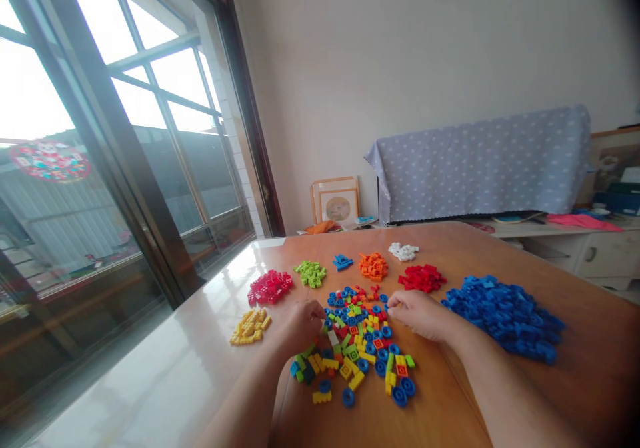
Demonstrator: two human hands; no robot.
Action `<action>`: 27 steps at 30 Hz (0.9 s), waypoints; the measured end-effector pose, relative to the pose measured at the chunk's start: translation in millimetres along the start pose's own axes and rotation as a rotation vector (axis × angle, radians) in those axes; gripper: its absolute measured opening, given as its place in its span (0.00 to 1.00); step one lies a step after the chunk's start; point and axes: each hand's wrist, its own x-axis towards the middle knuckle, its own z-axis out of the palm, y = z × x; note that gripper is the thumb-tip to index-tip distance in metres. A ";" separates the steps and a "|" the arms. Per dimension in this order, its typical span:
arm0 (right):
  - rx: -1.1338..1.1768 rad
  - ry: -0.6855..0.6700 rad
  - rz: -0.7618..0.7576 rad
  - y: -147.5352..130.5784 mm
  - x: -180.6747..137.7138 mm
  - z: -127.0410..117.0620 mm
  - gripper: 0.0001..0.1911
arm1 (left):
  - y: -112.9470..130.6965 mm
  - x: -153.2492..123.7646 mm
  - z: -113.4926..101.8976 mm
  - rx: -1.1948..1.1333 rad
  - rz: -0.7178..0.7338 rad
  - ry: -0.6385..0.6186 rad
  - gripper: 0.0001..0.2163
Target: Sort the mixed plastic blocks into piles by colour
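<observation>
A mixed pile of small coloured bricks lies on the wooden table in front of me. My left hand rests at the pile's left edge with its fingers curled, pinching among the bricks. At the pile's upper right, my right hand has its fingertips pressed together on small pieces. What each hand holds is too small to make out. Sorted heaps ring the pile: yellow, pink-red, green, a few blue, orange, white, red and a large blue heap.
A big window runs along the left beside the table's pale glossy edge. Behind the table stand a cloth-covered piece of furniture, a framed picture on the floor and a low white cabinet.
</observation>
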 end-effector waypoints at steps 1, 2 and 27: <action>-0.004 -0.001 0.002 0.5 0.3 0.5 0.14 | 0.4 -0.2 -0.3 0.007 0.001 0.000 0.14; -0.008 -0.002 0.005 1.0 0.7 1.0 0.13 | 0.9 -0.6 -0.4 0.015 0.009 -0.001 0.14; -0.103 -0.027 -0.031 -17.8 -0.8 17.4 0.06 | 18.1 4.9 3.0 0.098 -0.151 -0.027 0.07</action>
